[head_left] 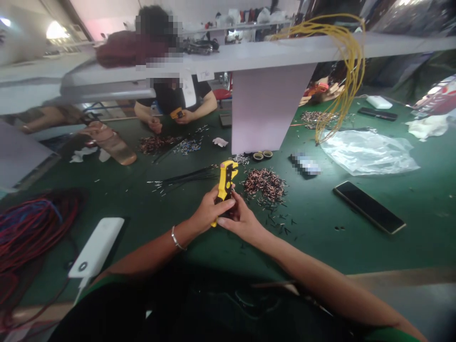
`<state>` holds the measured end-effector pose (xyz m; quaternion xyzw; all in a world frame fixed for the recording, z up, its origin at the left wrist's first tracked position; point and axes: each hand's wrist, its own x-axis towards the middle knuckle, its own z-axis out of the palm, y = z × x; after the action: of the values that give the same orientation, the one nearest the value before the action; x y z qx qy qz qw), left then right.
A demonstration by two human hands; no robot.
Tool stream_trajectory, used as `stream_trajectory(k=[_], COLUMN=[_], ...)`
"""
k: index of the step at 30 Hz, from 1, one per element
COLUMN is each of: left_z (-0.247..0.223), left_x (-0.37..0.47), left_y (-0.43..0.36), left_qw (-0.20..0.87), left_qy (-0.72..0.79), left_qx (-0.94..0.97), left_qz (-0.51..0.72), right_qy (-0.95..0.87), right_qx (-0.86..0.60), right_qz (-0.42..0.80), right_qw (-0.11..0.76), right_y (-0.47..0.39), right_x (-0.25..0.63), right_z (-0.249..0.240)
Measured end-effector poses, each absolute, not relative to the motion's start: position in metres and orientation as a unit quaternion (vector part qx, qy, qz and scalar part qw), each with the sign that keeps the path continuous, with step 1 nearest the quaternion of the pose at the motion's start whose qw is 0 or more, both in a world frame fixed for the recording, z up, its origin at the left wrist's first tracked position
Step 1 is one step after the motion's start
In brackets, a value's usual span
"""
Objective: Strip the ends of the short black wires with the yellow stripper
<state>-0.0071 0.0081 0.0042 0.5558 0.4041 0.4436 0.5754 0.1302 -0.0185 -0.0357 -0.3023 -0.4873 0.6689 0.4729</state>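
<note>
Yellow crimping pliers [226,178] with black parts stand upright in front of me, jaws at the top. Around their handle is my left hand [208,209], closed, its thumb lying across the front. My right hand [244,218] is closed at the right side of the same handle, with its thumb against the lower grip; its inner fingers are hidden. Just behind and to the right lies a heap of short copper-and-black wire pieces [264,184]. Several long black wires [185,178] with bare ends lie behind and left of the pliers. Small silvery terminals [240,159] are piled behind the pliers.
A phone [369,206] and a plastic bag [370,152] lie at right. Left are a white power bank [97,247], coiled red wires [35,228] and a bottle [114,145]. A panel [265,109] carries a shelf with yellow wires [342,90]. Co-workers sit opposite.
</note>
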Motion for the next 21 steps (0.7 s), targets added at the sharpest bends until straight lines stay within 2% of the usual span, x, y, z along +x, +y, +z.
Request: stream_trajectory(k=[9, 17, 21], left_z=[0.008, 0.001, 0.003], left_x=[-0.001, -0.002, -0.012], left_y=[-0.002, 0.001, 0.008], left_qw=[0.608, 0.579, 0.528], left_qy=[0.389, 0.389, 0.4], left_qx=[0.523, 0.558, 0.602], left_qz=[0.454, 0.449, 0.446], right_qy=[-0.509, -0.504, -0.46], right_qx=[-0.254, -0.315, -0.314], right_qz=[0.663, 0.656, 0.691], right_qw=[0.486, 0.465, 0.461], right_y=[-0.016, -0.017, -0.019], right_x=[0.125, 0.134, 0.146], right_z=[-0.028, -0.023, -0.02])
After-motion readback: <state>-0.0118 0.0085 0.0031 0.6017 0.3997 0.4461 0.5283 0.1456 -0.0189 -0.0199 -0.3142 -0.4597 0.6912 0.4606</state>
